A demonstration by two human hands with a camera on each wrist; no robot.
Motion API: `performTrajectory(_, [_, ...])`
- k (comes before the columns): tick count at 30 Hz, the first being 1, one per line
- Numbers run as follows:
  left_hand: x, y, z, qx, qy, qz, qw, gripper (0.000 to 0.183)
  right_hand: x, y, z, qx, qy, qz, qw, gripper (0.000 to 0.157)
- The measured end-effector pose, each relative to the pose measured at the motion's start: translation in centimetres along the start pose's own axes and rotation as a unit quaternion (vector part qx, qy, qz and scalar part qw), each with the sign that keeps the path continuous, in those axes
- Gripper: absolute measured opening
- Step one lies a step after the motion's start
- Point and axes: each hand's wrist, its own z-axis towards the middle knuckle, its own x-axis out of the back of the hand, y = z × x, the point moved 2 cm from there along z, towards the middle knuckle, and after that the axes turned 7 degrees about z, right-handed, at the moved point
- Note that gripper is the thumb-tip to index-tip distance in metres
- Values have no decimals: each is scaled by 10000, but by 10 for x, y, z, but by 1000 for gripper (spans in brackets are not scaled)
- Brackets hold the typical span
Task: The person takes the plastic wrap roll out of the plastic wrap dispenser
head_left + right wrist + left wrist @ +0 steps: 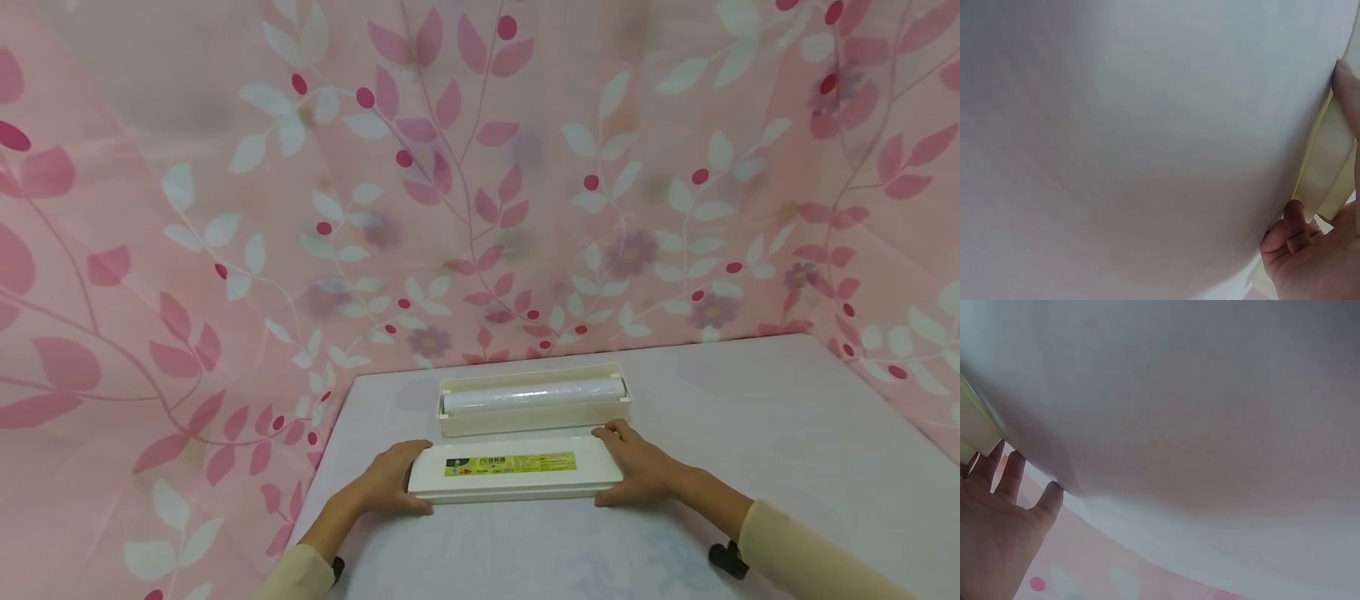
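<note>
A long cream-white lid (517, 482) with a green and yellow label on top lies lengthwise in front of me. My left hand (390, 479) grips its left end, thumb at the near edge and fingers at the far side. At the other end my right hand (637, 469) holds it the same way. In the left wrist view, the left hand (997, 531) has its fingertips against the lid's end (977, 425). The right wrist view has the right hand (1319, 262) around the lid's end (1325, 159). Just behind stands an open cream box (540, 418) with a roll of clear film (532, 395) inside.
A pale cloth covers the table (750, 433). Pink leaf-patterned curtains (465, 208) hang along its back and sides. Dark straps (727, 560) show at both wrists by the sleeves.
</note>
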Motion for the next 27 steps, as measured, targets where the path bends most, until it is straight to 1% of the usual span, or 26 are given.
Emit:
performTrajectory(4, [0, 1, 0, 27, 0, -31, 10000, 104, 1, 0, 0, -83, -25, 31, 10000, 110])
performTrajectory(7, [2, 3, 0, 57, -22, -57, 10000, 105, 0, 0, -1, -70, -8, 33, 10000, 110])
performTrajectory(12, [4, 5, -1, 175, -146, 143, 9996, 109, 0, -1, -3, 18, 10, 34, 10000, 109])
performTrajectory(16, [5, 5, 1, 216, -251, 321, 9989, 110, 0, -2, -4, 0, 28, 32, 10000, 110])
performTrajectory(18, [5, 5, 2, 243, -273, 336, 9988, 111, 0, -2, -4, -29, 36, 28, 10000, 110])
performTrajectory(22, [5, 4, 1, 256, -275, 371, 9986, 112, 1, -2, -4, 35, 35, 56, 10000, 110])
performTrajectory(27, [4, 3, -3, 195, -149, 472, 9986, 116, 4, -2, -6, 247, 18, 223, 9994, 115])
